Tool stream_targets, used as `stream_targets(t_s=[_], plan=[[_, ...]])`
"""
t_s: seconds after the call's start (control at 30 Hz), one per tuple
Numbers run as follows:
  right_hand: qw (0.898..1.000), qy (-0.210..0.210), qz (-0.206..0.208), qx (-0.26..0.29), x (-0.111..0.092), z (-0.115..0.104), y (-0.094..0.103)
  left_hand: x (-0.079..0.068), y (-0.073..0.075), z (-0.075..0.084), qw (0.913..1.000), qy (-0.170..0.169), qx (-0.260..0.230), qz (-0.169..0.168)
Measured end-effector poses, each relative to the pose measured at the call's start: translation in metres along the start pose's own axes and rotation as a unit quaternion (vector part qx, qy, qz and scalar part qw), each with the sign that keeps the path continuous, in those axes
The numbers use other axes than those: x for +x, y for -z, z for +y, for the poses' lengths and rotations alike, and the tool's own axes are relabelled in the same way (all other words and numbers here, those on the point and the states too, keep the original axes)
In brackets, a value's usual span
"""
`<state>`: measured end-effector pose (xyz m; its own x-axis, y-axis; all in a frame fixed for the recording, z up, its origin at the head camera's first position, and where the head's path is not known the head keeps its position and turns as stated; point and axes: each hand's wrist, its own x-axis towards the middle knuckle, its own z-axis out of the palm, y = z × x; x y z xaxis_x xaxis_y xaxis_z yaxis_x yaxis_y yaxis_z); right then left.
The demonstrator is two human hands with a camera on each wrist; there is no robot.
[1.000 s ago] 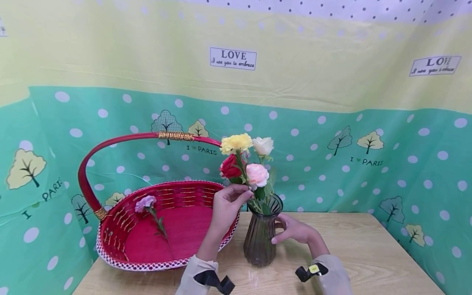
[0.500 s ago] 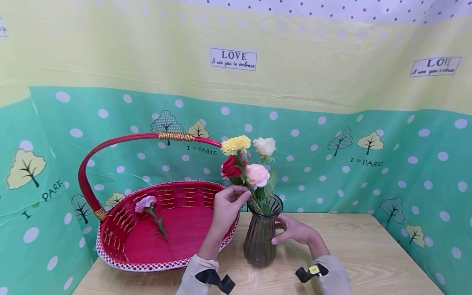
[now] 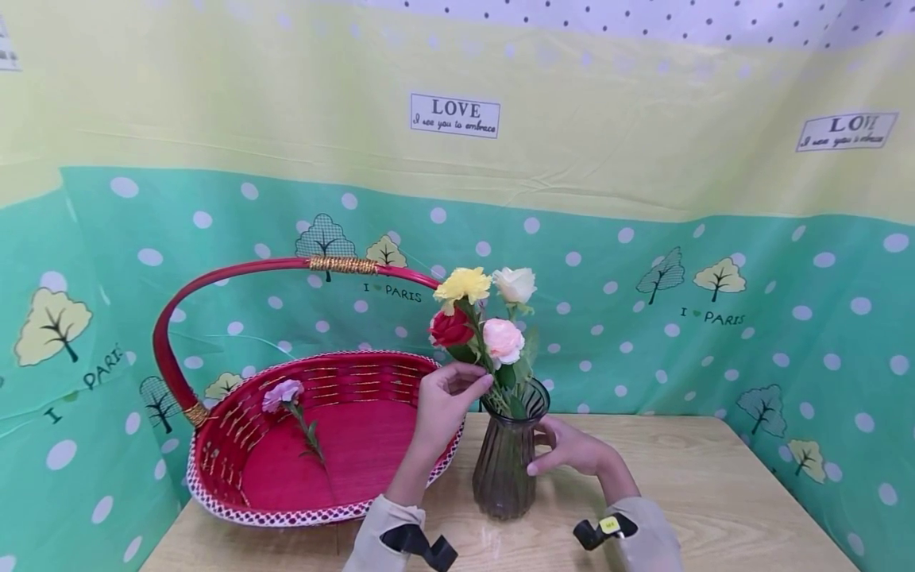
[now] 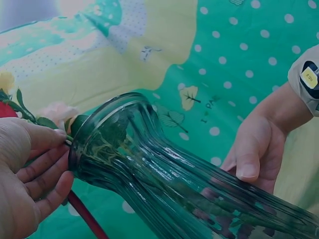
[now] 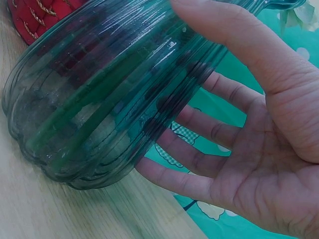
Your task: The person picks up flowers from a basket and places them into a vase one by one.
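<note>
Yellow carnation [image 3: 465, 287], red rose [image 3: 450, 327], pink flower [image 3: 503, 342] and white rose [image 3: 515, 284] stand in a dark ribbed glass vase [image 3: 500, 469]. My left hand [image 3: 445, 405] pinches a green stem [image 4: 69, 139] between thumb and fingers right at the vase rim; in the head view this stem runs up to the yellow carnation. On the vase's right side my right hand [image 3: 575, 446] holds the glass, thumb in front and fingers curled behind. Stems inside the vase [image 5: 89, 99] show through the glass in the right wrist view, reaching down near its base.
Left of the vase stands a red woven basket [image 3: 386, 445] with a tall arched handle [image 3: 264, 266]. A purple carnation [image 3: 282, 395] lies in it. The wooden table [image 3: 686, 492] meets a green and yellow printed curtain [image 3: 608, 262] behind.
The yellow carnation has shifted slightly right and down and turned a little, with its stem in the left hand's fingers. The right hand and vase have stayed in place.
</note>
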<state>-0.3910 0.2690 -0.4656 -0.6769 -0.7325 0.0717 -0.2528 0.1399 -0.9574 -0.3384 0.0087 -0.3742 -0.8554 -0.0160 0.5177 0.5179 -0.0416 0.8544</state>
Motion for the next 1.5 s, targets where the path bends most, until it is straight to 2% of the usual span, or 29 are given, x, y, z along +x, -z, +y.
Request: stream_targets(t_s=[0.33, 0.7, 1.0, 1.3, 1.5], plan=[[1.000, 0.004, 0.000, -0.009, 0.001, 0.001, 0.000, -0.001, -0.001, 0.001, 1.0000, 0.002, 0.007, 0.003], [1.000, 0.006, 0.004, -0.016, 0.000, -0.002, 0.000, -0.002, -0.003, 0.002, 0.9999, 0.006, -0.007, 0.006], [1.000, 0.006, 0.005, -0.017, 0.000, 0.000, 0.001, -0.003, -0.005, 0.003, 0.9995, -0.009, -0.020, 0.024], [1.000, 0.008, 0.003, -0.022, 0.000, 0.001, 0.003, -0.007, -0.006, 0.010, 0.9996, -0.026, 0.006, -0.007], [1.000, 0.009, 0.005, -0.028, 0.000, 0.000, 0.003, -0.010, -0.007, 0.016, 0.9995, -0.022, 0.018, -0.017]])
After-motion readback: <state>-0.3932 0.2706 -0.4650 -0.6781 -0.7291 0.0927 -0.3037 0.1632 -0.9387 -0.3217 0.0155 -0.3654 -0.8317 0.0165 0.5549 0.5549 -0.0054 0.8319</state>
